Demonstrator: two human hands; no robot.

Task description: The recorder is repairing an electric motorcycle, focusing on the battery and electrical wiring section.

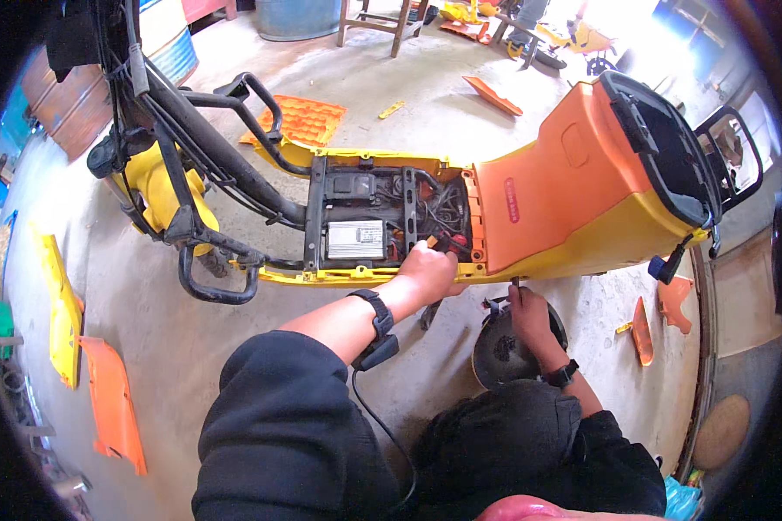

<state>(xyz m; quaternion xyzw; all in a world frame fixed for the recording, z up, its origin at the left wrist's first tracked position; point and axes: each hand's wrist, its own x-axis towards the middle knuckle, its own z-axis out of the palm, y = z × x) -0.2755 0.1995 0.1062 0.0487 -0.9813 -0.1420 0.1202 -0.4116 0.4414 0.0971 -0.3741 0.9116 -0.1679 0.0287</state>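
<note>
A yellow and orange electric scooter (565, 187) stands across the view, its footboard bay uncovered. Inside the bay lie a silver controller box (356, 240), a black box (349, 186) and a tangle of dark wires (443, 208). My left hand (427, 269) reaches over the near yellow rim, fingers closed at the wires beside a small orange-tan piece; what they pinch is mostly hidden. Just below the scooter's near side, my right hand (532, 314) is closed around something thin and dark, its upper end against the body's lower edge. Its kind is unclear.
Under my right hand sits a round black bowl-like container (500, 347). Loose panels lie on the floor: yellow (59, 304) and orange (113, 404) at left, orange (641, 332) at right, orange (493, 95) behind. A wooden stool (397, 30) and blue drum (298, 17) stand farther back.
</note>
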